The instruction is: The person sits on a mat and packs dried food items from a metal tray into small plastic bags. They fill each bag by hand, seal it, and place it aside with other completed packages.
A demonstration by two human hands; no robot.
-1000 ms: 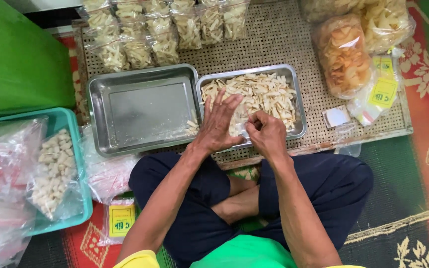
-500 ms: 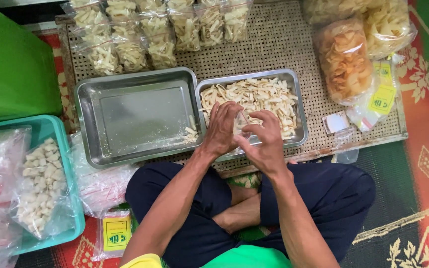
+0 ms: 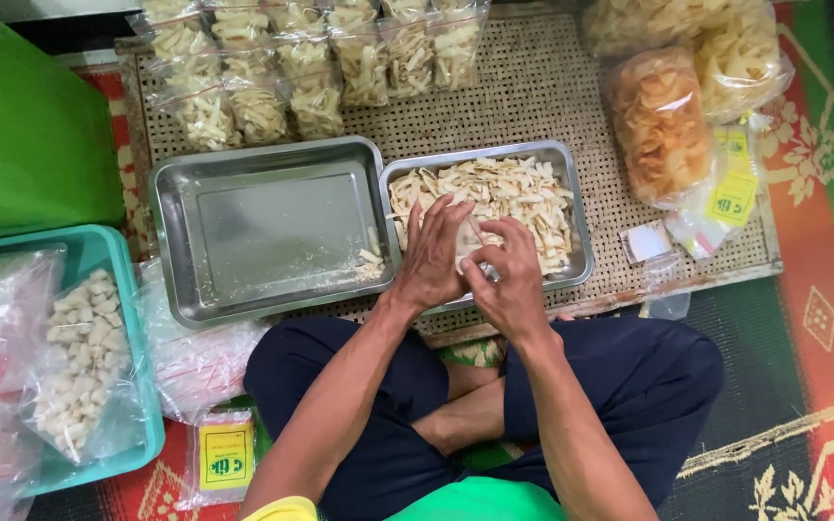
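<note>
A steel tray [image 3: 579, 207] holds a heap of pale chip strips [image 3: 518, 188]. Both my hands meet over its near edge. My left hand [image 3: 431, 259] lies on the strips with its fingers spread. My right hand [image 3: 509, 280] is curled beside it, and its fingertips pinch what looks like a small clear bag [image 3: 487, 273], mostly hidden by the fingers. A single strip [image 3: 476, 230] sticks up between the two hands. A second, larger steel tray [image 3: 272, 227] to the left holds only crumbs and a few strips in its near right corner.
Several filled clear bags of strips [image 3: 311, 68] lie in rows on the woven mat [image 3: 552, 92] behind the trays. Big bags of orange and yellow crisps [image 3: 663, 121] and yellow labels [image 3: 731, 198] lie at right. A teal basket [image 3: 98, 256] with bagged snacks stands left, a green surface [image 3: 31, 135] behind it.
My hands have shifted slightly, staying together over the right tray's near edge. My left fingers have spread over the strips. The view has moved a little.
</note>
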